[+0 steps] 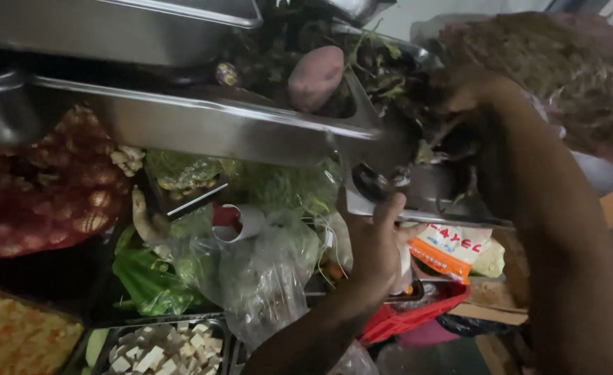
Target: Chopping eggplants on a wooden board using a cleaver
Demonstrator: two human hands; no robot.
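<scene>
Two steel trays [202,125] crowded you, left hand [379,253] curled beside a dark knob [372,182], right hand [463,94] gripping greens [390,76], sweet potato [315,76] close by.

A white and orange packet [449,251] lies under the metal tray. A clear plastic bag [265,274] of greens sits left of it.

Two hands at work: left hand [379,253] at 6 o'clock, right hand [463,94] at 2 o'clock. One sweet potato [315,76] at 12. One red mesh sack [39,187] at 9. One tray of white cubes [160,347] at 7. One red basket [418,314] at 5.
</scene>
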